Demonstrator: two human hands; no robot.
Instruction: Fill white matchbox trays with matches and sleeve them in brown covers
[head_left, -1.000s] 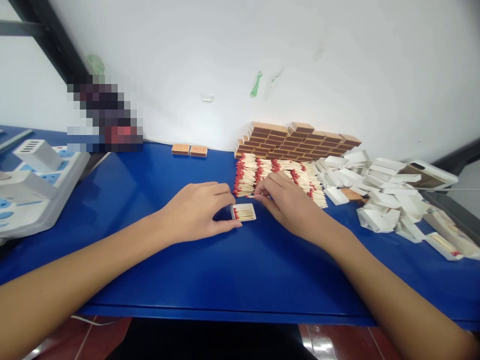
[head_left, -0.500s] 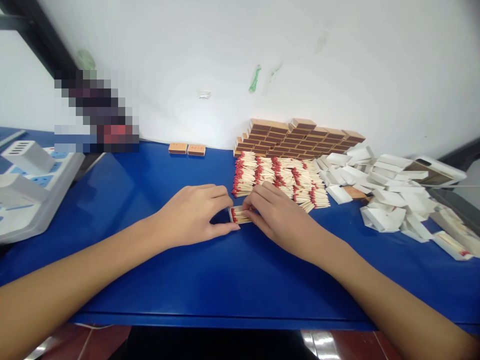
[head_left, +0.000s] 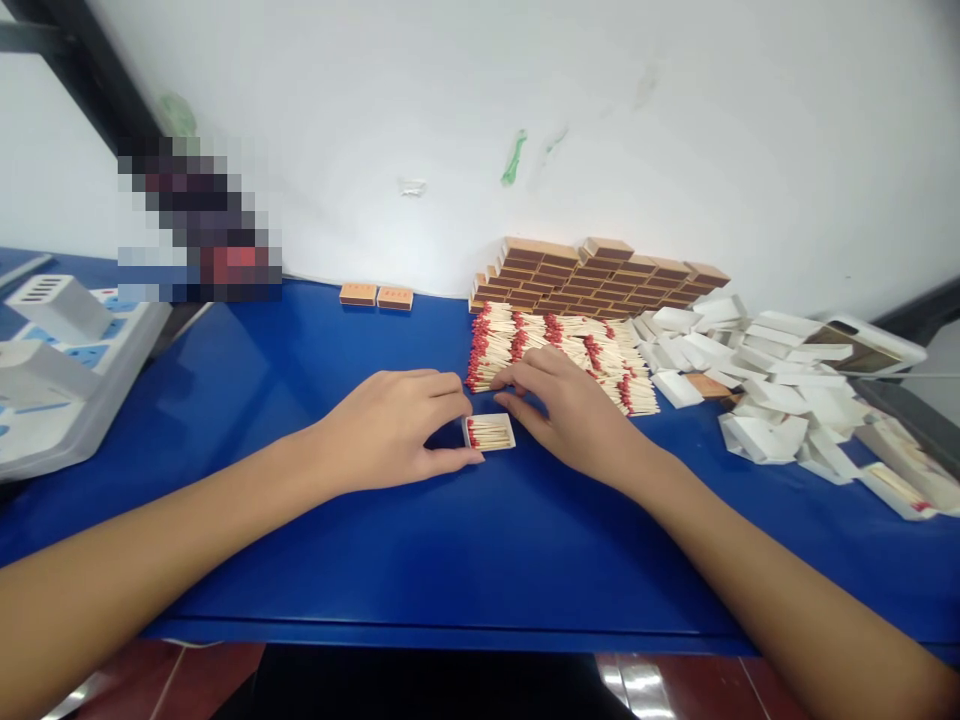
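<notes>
A small white matchbox tray (head_left: pixel 512 430) lies on the blue table, partly filled with red-tipped matches (head_left: pixel 489 435). My left hand (head_left: pixel 397 430) grips its left end, with thumb at the near side and fingers at the far side. Just behind the tray, my right hand (head_left: pixel 562 405) hovers at the near edge of a large pile of matches (head_left: pixel 491 345). Its thumb and forefinger are a little apart, and no match shows between them. The hand covers part of the pile.
Brown matchboxes (head_left: pixel 600 280) are stacked against the wall behind the pile. Two more matchboxes (head_left: pixel 376 297) stand at the back. A heap of white trays (head_left: pixel 780 390) lies to the right, beside a tray of matches (head_left: pixel 898 492). A white power strip (head_left: pixel 112 400) is on the left.
My right hand has pulled back from the tray, up and to the right toward the match pile, leaving the tray's matches in sight. My left hand stays on the tray.
</notes>
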